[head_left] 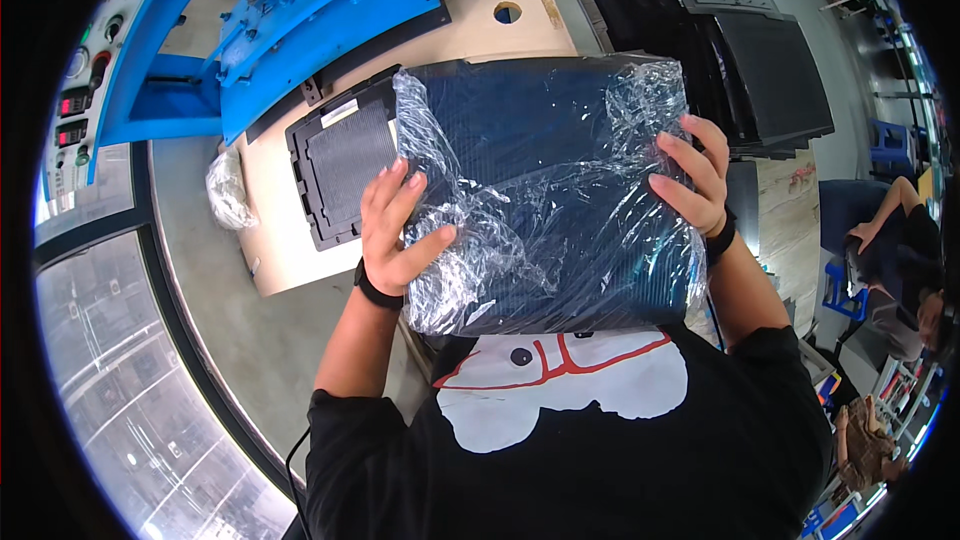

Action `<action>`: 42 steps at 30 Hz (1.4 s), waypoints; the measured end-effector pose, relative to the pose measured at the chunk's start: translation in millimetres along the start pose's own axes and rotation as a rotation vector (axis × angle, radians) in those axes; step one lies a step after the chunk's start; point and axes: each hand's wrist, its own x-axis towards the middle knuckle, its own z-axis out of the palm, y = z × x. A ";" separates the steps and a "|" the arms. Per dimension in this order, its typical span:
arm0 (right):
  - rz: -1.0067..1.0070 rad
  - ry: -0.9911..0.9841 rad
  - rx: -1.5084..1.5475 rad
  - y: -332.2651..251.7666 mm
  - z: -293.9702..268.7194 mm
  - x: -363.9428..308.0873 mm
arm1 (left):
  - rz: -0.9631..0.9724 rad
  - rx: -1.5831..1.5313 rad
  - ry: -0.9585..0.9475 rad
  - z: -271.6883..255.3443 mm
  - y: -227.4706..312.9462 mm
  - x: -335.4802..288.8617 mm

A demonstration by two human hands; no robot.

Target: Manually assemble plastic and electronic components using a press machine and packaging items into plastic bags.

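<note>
A dark, flat rectangular bundle (560, 230) wrapped in clear plastic film is between my hands, in front of my chest. My left hand (395, 230) grips its left side, with the fingers on the crinkled film and the thumb on top. On the far right side, my right hand (697, 178) clasps the opposite edge, its fingertips resting on the film. The underside of the bundle is hidden. Just beyond my left hand, a black ribbed plastic panel (350, 165) with a notched edge lies on the wooden table (275, 255), partly covered by the bundle.
A blue machine (320, 20) stands at the back left, beside a control panel (85, 80) with switches. Black panels (770, 80) are stacked at the back right. Crumpled clear plastic (230, 190) lies by the table's left edge. Another person (895, 250) sits at the far right.
</note>
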 end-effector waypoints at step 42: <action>0.024 -0.922 -0.188 111.9 120.7 -65.5 | -0.428 0.101 -1.197 116.8 -84.8 -23.2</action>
